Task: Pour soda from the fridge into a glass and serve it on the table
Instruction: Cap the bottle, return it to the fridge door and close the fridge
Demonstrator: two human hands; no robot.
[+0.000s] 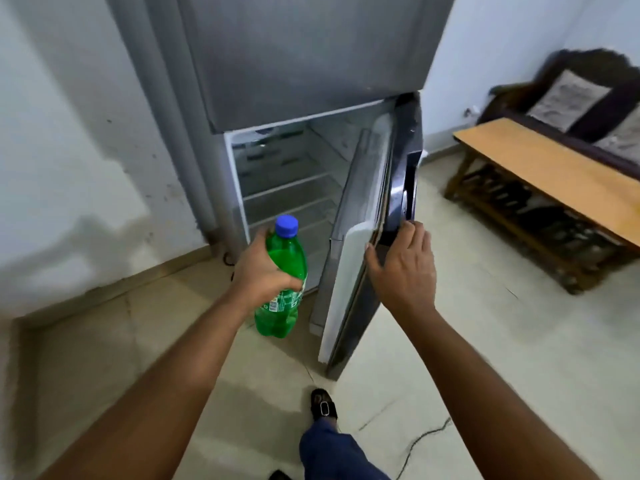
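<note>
A green soda bottle (pixel 282 289) with a blue cap is upright in front of the fridge, and my left hand (pixel 261 266) grips it around the middle. The grey fridge (pixel 304 57) stands ahead with its lower door (pixel 360 244) swung half open; the white shelves inside look bare. My right hand (pixel 403 268) rests on the outer edge of that door near its dark handle, fingers wrapped around the edge. No glass is in view.
A low wooden table (pixel 550 178) with a slatted shelf underneath stands at the right, in front of a dark sofa (pixel 581 88) with cushions. A white wall is on the left. My foot (pixel 323 405) and a cable (pixel 422 441) are on the tiled floor.
</note>
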